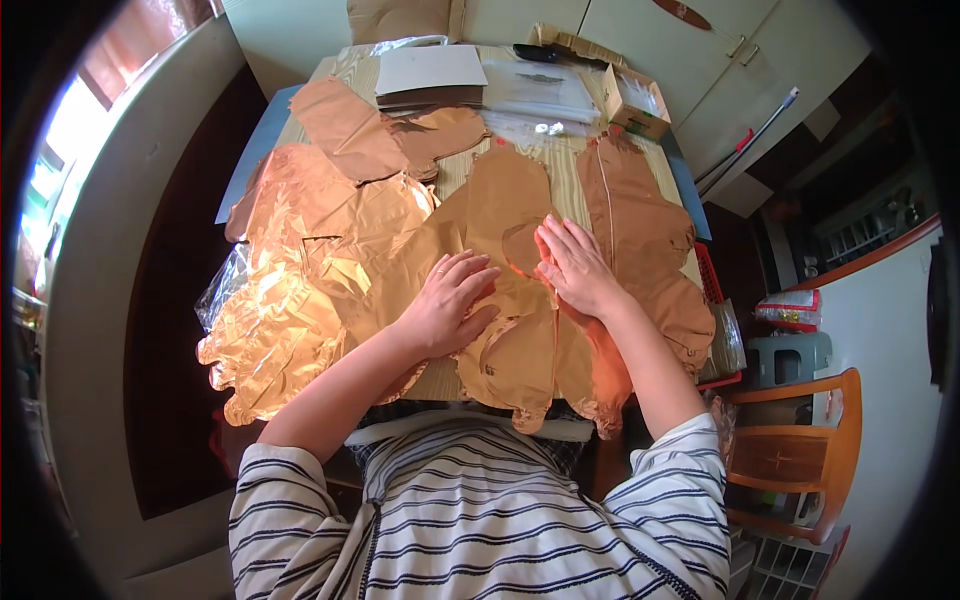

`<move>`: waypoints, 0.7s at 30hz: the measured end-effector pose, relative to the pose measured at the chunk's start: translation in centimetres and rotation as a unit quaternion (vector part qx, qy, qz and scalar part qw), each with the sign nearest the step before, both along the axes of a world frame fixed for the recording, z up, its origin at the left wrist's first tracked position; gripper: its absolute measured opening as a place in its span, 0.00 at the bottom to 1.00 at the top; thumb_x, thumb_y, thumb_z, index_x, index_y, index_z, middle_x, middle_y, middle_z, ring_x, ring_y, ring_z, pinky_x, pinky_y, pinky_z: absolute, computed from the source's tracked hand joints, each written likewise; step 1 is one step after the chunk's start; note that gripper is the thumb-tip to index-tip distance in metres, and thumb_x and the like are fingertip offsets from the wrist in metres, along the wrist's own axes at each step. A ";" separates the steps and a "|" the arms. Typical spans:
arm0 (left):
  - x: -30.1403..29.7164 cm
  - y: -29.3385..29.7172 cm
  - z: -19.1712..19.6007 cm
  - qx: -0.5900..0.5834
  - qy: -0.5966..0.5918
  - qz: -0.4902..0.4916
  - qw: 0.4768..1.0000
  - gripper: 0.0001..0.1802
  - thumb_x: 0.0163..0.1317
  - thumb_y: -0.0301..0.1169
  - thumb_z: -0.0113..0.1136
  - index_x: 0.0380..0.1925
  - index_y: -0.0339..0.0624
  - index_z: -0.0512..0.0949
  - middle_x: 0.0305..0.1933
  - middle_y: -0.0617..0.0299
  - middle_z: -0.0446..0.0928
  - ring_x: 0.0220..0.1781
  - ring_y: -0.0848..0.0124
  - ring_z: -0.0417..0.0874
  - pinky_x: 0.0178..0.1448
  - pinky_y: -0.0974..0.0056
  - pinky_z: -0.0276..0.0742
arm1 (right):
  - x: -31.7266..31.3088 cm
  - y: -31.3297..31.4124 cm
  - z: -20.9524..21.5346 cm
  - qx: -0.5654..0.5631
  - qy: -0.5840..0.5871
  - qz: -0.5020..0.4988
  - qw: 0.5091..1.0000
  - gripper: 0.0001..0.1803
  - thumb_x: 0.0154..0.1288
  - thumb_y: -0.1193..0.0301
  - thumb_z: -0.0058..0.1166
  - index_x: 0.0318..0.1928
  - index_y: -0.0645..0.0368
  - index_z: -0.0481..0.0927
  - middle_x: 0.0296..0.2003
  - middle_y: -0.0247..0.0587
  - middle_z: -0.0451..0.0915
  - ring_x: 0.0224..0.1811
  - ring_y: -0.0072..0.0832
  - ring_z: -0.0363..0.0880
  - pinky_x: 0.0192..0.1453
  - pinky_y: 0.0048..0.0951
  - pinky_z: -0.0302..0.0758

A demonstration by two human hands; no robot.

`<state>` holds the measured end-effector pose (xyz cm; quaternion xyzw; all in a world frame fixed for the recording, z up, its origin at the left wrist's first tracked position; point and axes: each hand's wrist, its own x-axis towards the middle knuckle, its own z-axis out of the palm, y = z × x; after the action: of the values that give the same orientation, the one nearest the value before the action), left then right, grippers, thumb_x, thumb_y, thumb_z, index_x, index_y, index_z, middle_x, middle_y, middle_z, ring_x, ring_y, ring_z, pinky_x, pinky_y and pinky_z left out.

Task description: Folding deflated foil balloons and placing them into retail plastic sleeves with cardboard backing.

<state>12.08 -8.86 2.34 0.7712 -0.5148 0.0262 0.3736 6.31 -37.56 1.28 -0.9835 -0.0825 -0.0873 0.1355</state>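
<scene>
Shiny copper-coloured foil balloons lie flat and uninflated over the table. My left hand rests palm down on the foil, its fingers stretched out and slightly curved. To its right, my right hand lies on the middle foil balloon, fingers long and close together, along a fold with a reddish sheen. Neither hand appears to grip anything; the palms are hidden. A crumpled, brighter foil pile spreads to the left. Farther right lies a duller stack of foil balloons. Some lower ends hang over the near table edge.
At the back of the table are a white-topped stack of sheets, clear plastic bags and a small open carton. More flat foil lies back left. A wooden chair stands at the right.
</scene>
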 end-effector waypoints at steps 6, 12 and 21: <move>0.0 0.2 -0.7 0.006 0.010 0.011 1.000 0.29 0.64 0.38 0.65 0.63 0.37 0.73 0.67 0.43 0.70 0.73 0.45 0.67 0.76 0.45 0.60 | -0.2 0.4 0.2 0.002 0.008 -0.002 1.000 0.34 0.74 0.55 0.50 0.73 0.58 0.64 0.76 0.48 0.60 0.78 0.52 0.54 0.81 0.48 0.51; 0.1 -0.6 1.3 0.032 0.003 0.007 0.999 0.32 0.66 0.45 0.63 0.65 0.38 0.72 0.69 0.43 0.69 0.75 0.45 0.64 0.78 0.44 0.57 | -0.3 0.6 0.5 -0.004 0.013 -0.004 1.000 0.33 0.74 0.55 0.50 0.73 0.56 0.64 0.76 0.47 0.60 0.77 0.53 0.55 0.80 0.49 0.52; 0.4 -4.7 0.7 0.092 -0.110 -0.041 0.989 0.51 0.57 0.66 0.63 0.71 0.42 0.66 0.76 0.45 0.62 0.80 0.47 0.57 0.82 0.42 0.49 | 0.0 0.4 0.1 -0.025 -0.001 0.003 1.000 0.33 0.74 0.57 0.52 0.74 0.55 0.64 0.77 0.47 0.59 0.77 0.54 0.56 0.80 0.49 0.53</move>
<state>12.46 -13.54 3.02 0.7729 -0.5843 0.0483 0.2425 6.30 -37.14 1.35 -0.9863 -0.0874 -0.0855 0.1107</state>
